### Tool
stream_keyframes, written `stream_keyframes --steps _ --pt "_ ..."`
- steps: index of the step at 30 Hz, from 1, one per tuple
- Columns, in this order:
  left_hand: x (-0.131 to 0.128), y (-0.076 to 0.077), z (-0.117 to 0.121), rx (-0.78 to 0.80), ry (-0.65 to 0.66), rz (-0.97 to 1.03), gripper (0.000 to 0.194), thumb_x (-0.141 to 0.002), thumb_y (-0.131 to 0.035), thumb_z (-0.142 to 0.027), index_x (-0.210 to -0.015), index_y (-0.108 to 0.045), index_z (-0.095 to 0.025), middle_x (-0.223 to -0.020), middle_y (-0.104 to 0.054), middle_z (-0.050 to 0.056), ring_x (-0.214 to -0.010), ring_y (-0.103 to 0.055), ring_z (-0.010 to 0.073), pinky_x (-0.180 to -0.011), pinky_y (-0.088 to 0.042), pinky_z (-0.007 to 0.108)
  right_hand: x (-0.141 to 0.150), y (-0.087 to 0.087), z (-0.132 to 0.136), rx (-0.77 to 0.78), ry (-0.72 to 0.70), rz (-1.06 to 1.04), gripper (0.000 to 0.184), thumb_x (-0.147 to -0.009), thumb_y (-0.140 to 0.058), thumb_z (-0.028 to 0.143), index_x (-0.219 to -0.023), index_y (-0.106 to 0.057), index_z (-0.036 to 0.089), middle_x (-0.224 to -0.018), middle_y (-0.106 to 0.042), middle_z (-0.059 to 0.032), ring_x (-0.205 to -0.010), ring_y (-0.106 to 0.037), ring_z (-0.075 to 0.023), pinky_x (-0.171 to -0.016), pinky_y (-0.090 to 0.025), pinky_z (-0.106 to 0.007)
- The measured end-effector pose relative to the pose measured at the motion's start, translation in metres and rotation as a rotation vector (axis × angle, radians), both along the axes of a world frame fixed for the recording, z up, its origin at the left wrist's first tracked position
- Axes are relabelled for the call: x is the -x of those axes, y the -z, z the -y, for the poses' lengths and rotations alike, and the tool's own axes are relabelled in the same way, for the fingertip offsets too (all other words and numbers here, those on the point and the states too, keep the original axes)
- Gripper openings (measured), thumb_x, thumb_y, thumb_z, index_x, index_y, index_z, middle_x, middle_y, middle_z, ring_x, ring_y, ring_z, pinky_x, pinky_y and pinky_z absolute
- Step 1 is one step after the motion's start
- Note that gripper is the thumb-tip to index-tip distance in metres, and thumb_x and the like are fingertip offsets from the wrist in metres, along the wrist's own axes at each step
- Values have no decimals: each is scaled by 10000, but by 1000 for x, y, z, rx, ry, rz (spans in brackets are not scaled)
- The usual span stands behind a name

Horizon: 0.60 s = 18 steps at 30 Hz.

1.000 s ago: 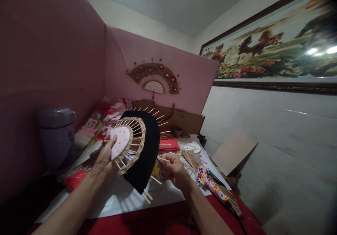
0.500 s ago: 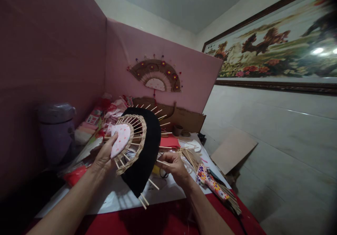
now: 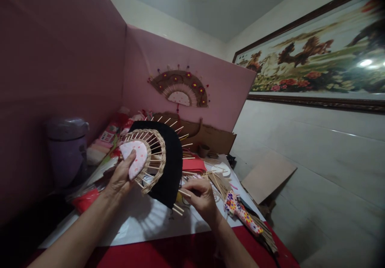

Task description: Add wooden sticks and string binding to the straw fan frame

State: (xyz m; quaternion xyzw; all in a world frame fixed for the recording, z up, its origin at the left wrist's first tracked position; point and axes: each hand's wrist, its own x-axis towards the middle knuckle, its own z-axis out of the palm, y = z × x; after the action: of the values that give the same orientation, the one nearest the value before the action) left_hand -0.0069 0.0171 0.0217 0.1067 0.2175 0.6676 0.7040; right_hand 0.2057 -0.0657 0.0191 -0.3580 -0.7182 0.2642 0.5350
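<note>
Flask (image 3: 66, 156) stands far left on my feed, well apart from the work, probably to be out of the way. Next I see the left hand (image 3: 120, 176) clasping the fan (image 3: 173, 156) by its dotted hub (image 3: 141, 158), thumb on top, fingers hidden beneath; I judge that this grip leaves the rim free to be handled. The fan is held above the surface (image 3: 144, 256), tilted, between the two hands, its black band facing the right hand (image 3: 198, 198). Behind it the wall fan (image 3: 180, 85) is fixed on the pink board (image 3: 231, 87). The right hand, at the fan's lower right edge, pinches a stick (image 3: 184, 193) between thumb and fingertips, likely to steady it there; I cannot tell if it holds anything besides. Farther right lies the glue gun (image 3: 240, 212), near the right forearm, perhaps for easy reach.
</note>
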Motion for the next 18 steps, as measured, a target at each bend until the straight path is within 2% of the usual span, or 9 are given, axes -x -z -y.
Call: stream_keyframes --steps 4,10,15,18 --pt "2 3 -4 -132 -55 -68 290 -825 -497 -134 -1107 -553 -94 -734 -698 84 -580 -654 150 -586 -553 242 -1 0 5 -70 15 61 217 -756 -560 277 -598 -652 161 -514 -482 3 -487 -381 -109 -478 -267 -242" --pt "8 9 -13 -182 -123 -122 296 -830 -485 -138 -1118 -548 -111 -761 -703 89 -620 -665 165 -607 -558 275 2 6 3 6 76 51 251 -770 -548 295 -597 -640 138 -489 -410 25 -475 -337 -89 -460 -240 -229" --pt "9 9 -13 -221 -173 -156 277 -798 -541 -139 -1072 -576 -123 -726 -699 55 -595 -654 148 -611 -558 270 -1 6 13 40 228 78 288 -791 -535 293 -554 -593 140 -495 -432 23 -494 -373 -89 -473 -280 -218" --pt "6 6 -10 -219 -250 -163 231 -788 -554 -131 -1013 -601 -154 -700 -690 23 -570 -640 123 -600 -554 237 -2 7 23 -44 338 141 239 -795 -538 269 -599 -605 149 -530 -502 10 -516 -427 -98 -498 -314 -218"
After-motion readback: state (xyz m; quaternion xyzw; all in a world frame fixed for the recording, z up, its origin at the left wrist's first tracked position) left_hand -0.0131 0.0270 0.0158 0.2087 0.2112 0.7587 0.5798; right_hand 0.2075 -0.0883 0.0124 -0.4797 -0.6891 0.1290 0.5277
